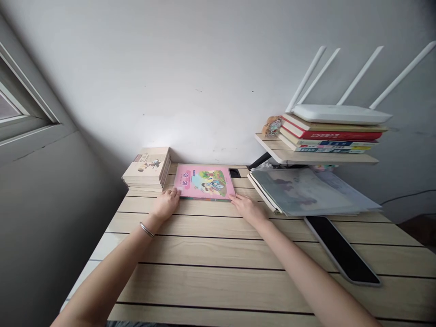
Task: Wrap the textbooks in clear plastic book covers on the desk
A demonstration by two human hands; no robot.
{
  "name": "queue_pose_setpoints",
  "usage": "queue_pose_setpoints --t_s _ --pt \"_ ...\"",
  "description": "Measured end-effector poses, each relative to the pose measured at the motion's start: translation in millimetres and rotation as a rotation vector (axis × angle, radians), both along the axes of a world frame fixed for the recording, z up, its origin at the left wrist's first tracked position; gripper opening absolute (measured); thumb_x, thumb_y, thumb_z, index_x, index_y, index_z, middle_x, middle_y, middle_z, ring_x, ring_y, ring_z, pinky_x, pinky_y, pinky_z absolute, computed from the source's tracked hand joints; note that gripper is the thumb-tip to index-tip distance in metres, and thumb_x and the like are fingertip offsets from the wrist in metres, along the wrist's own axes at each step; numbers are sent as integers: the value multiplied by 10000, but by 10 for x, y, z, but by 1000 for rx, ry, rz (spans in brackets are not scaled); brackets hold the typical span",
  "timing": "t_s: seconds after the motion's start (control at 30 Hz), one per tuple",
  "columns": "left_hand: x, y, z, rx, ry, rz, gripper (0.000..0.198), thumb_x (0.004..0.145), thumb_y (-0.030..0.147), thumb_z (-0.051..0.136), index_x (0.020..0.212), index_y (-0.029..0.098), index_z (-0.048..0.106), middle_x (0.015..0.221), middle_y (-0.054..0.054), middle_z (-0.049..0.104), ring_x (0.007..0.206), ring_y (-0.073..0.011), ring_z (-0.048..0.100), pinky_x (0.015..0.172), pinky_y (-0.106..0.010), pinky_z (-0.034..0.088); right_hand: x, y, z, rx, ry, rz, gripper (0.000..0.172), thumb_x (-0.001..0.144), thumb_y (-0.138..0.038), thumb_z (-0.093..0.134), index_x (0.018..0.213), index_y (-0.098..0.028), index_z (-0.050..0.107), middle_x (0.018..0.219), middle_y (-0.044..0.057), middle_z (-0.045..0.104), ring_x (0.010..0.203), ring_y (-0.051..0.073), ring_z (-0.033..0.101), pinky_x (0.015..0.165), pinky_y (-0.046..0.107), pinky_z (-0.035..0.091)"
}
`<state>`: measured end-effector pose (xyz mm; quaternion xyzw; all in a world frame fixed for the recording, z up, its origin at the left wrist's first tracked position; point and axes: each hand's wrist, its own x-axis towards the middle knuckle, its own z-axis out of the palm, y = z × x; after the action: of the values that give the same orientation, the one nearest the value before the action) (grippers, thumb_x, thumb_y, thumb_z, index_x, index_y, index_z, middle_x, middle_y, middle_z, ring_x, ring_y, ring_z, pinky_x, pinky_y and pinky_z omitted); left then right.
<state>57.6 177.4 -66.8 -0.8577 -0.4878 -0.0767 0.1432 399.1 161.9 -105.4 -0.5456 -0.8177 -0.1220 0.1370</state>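
Observation:
A pink textbook [214,182] with a cartoon picture lies flat on the table, apparently on top of other thin books whose edges show beneath it. At its near left corner, my left hand [167,203] presses with its fingers bent against the side. My right hand [245,207] holds the near right corner, fingers together along the edge. Just left of the textbook stands a stack of small beige books [147,169], close to my left hand but not held.
On the right, a raised shelf [327,157] carries stacked books [332,136] and a white router [341,114] with tall antennas. Below it lie folders [303,193] and a phone [342,250]. A wall runs behind the slatted table [211,277].

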Motion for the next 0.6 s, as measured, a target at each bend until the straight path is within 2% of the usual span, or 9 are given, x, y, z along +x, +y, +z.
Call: queue_pose_setpoints --t_s 0.13,0.37,0.6 --pt "28 29 23 7 36 -6 319 903 103 385 1166 107 565 1133 -164 616 909 -225 595 783 -367 427 9 42 0 29 -42 11 351 890 -188 513 1222 -238 615 1126 91 686 942 206 666 815 314 532" --pt "77 139 31 47 1 34 383 888 53 288 1093 35 610 967 -215 649 956 -275 571 868 -434 359 -97 258 57 -2 17 -28 320 900 -212 499 1179 -263 647 1102 65 700 962 199 659 834 307 519" --pt "91 258 -45 63 -118 86 419 818 11 359 1160 34 599 1012 -229 664 1103 -321 530 1013 -523 263 -227 430 85 -22 53 -40 334 912 -225 466 1193 -288 635 1121 42 694 954 194 653 811 311 523"
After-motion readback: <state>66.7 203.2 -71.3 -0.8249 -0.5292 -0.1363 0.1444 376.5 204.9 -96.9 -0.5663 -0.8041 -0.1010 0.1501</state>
